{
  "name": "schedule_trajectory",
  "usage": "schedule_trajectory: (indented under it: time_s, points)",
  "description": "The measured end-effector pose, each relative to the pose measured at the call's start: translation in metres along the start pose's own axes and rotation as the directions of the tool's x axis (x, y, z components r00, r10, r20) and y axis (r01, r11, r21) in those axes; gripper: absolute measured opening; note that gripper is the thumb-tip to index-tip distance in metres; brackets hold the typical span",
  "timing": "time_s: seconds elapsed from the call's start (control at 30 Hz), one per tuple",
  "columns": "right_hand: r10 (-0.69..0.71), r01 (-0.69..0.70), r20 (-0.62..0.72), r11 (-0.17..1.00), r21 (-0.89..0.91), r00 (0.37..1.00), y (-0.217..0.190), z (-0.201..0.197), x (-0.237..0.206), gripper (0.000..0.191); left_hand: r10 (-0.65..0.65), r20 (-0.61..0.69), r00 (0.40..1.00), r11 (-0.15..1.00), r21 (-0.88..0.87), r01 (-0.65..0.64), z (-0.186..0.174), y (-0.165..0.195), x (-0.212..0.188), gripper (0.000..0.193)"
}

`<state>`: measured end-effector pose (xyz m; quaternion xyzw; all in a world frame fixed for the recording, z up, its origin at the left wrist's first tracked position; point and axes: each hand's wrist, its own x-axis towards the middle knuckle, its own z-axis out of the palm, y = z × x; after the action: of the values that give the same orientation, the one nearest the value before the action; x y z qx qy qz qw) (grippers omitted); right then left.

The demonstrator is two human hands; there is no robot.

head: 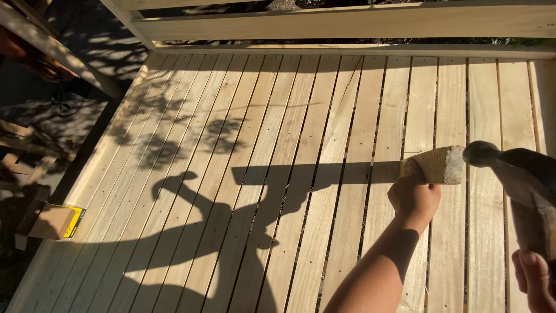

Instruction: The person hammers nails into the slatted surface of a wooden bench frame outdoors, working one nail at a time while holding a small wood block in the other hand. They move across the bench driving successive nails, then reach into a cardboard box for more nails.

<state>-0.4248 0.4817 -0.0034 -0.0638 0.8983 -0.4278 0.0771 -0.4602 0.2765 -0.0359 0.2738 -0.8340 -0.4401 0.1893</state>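
The left hand (413,199) has its fingers clamped round a short wooden block (440,165), held above the deck boards (301,174) toward the right side of the view. The block's long axis runs roughly left to right, its pale, rough cut end facing right toward the hammer (509,174).

The hammer's rounded head sits just beside that cut end; whether they touch cannot be told. Its handle slants down to the lower right corner, where the right hand (536,281) has its fingers wrapped round it.

The boards run away from the viewer to a timber rail (347,23) at the far edge. Shadows of the arms and tools fall across the planks. At the left, below the deck's edge, lies a cardboard box (49,220) with a yellow end.

The right hand is cut off by the frame, and the left hand hides the block's near end.
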Motion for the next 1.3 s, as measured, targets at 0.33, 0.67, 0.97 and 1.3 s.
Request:
schedule_trajectory:
  time_s: [0.33, 0.67, 0.97, 1.3]
  points:
    - [-0.078, 0.090, -0.093, 0.987, 0.136, 0.993, 0.017, -0.019, 0.000, 0.044, -0.003, 0.005, 1.000, 1.000, 0.014, 0.003, 0.008, -0.010, 0.000, 0.042]
    - [-0.017, 0.032, -0.076, 0.980, 0.198, 0.997, -0.016, -0.031, 0.014, 0.041, 0.048, -0.016, 0.999, 0.999, -0.005, -0.048, -0.003, -0.001, 0.004, 0.046]
    - [0.113, 0.013, 0.248, 0.890, -0.456, 0.962, -0.028, -0.028, 0.005, 0.028, -0.030, 0.055, 0.998, 0.999, 0.047, 0.027, -0.008, 0.003, 0.001, 0.039]
    - [-0.161, 0.188, -0.098, 0.875, 0.446, 0.982, -0.056, -0.075, 0.007, 0.049, 0.034, 0.110, 0.993, 0.992, 0.116, -0.046, 0.007, -0.018, -0.009, 0.036]
